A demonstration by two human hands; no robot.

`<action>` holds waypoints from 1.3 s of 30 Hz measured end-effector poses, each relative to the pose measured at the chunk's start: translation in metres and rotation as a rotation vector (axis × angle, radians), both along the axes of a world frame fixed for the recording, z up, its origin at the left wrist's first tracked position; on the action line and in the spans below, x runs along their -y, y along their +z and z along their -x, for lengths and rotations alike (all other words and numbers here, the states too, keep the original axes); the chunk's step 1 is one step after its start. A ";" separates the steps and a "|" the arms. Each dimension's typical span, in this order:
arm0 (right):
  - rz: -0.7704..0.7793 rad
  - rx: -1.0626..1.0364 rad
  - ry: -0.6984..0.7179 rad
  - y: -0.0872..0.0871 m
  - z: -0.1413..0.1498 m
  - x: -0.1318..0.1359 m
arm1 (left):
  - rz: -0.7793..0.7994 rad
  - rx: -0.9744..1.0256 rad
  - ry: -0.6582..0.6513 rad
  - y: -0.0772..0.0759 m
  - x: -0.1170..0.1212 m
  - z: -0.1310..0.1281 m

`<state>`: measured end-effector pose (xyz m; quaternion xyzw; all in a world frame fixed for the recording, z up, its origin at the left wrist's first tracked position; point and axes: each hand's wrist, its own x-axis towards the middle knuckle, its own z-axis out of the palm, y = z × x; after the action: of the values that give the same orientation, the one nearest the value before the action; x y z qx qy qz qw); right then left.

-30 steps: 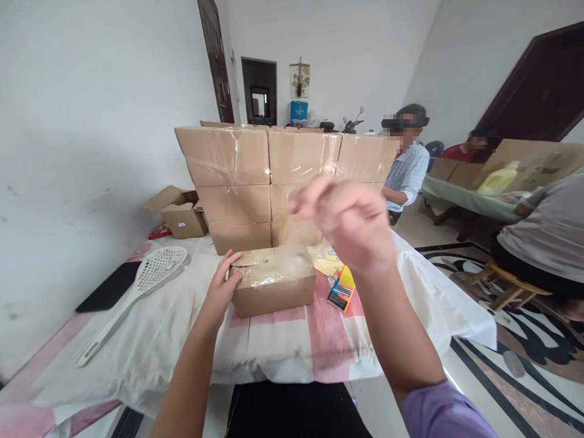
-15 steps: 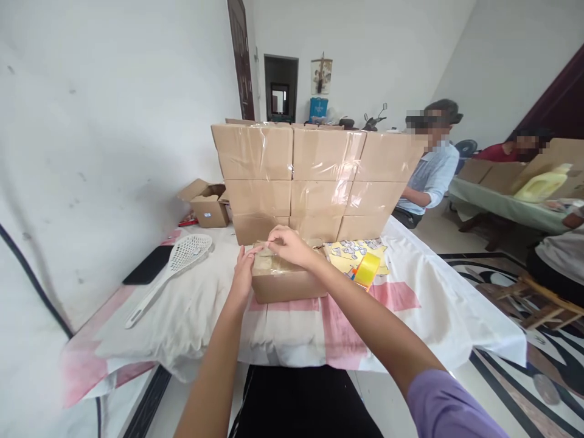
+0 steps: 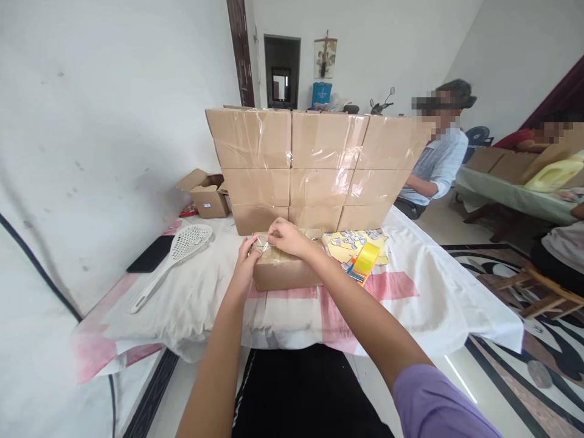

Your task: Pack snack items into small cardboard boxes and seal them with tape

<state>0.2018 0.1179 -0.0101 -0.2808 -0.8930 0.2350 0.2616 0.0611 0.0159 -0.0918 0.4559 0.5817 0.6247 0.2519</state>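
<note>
A small taped cardboard box point(image 3: 285, 275) lies on the cloth-covered table point(image 3: 410, 304) in front of me. My left hand point(image 3: 246, 263) grips its left end, fingers curled over the top edge. My right hand point(image 3: 287, 237) rests on the box's top near the left corner, fingers pinched on the clear tape there. A roll of yellow tape point(image 3: 365, 260) sits just right of the box, beside a yellow sheet point(image 3: 353, 243).
A wall of taped cardboard boxes point(image 3: 319, 167) stands behind the small box. A white plastic skimmer point(image 3: 171, 263) and a black flat object point(image 3: 150, 254) lie at the left. An open carton point(image 3: 205, 194) sits by the wall. People sit at the right.
My right hand came down from the air in front of the camera onto the box's top. The left hand stayed at the box's left end. The view shifted left.
</note>
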 end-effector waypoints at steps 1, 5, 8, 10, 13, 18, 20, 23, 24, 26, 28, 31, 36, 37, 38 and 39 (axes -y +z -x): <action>-0.002 0.019 -0.010 0.000 0.000 0.000 | 0.008 0.010 -0.003 0.001 0.001 0.000; 0.000 0.058 -0.053 0.000 0.001 0.002 | 0.040 0.062 -0.024 0.006 0.007 -0.005; 0.003 0.049 -0.100 0.000 0.002 0.004 | 0.013 0.037 0.018 0.009 0.011 -0.009; 0.003 0.049 -0.120 0.000 0.002 0.005 | -0.006 -0.033 0.065 0.011 0.013 -0.009; -0.008 0.055 -0.135 -0.002 0.002 0.005 | -0.012 -0.116 0.085 0.013 0.012 -0.008; -0.057 0.064 -0.155 -0.004 0.002 0.004 | -0.045 -0.167 0.083 0.013 0.011 -0.010; -0.083 0.077 -0.150 -0.002 0.004 0.008 | -0.054 -0.172 0.093 0.013 0.011 -0.013; -0.159 0.077 -0.156 0.005 0.000 0.022 | -0.065 -0.180 0.101 0.013 0.012 -0.015; -0.223 0.060 -0.176 0.008 -0.006 0.027 | -0.070 -0.181 0.105 0.013 0.012 -0.015; -0.400 -0.009 -0.270 0.014 -0.029 0.035 | -0.081 -0.175 0.117 0.012 0.012 -0.014; -0.541 -0.094 -0.440 0.018 -0.065 0.035 | -0.093 -0.159 0.130 0.011 0.011 -0.013; -0.463 -0.051 -0.709 0.020 -0.129 0.021 | -0.108 -0.121 0.146 0.008 0.009 -0.013; -0.286 0.617 -0.712 0.007 -0.188 -0.001 | -0.116 -0.038 0.163 0.007 0.008 -0.016; -0.223 0.718 -0.736 0.003 -0.192 -0.001 | -0.113 -0.018 0.162 0.007 0.008 -0.016; -0.146 0.781 -0.781 -0.001 -0.194 -0.001 | -0.109 0.001 0.163 0.007 0.008 -0.017; -0.061 0.800 -0.837 -0.005 -0.196 -0.001 | -0.104 0.018 0.166 0.006 0.009 -0.017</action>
<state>0.3974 0.1187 -0.0151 -0.6694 -0.7417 -0.0385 -0.0176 0.0782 0.0071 -0.0856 0.4128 0.5820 0.6769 0.1806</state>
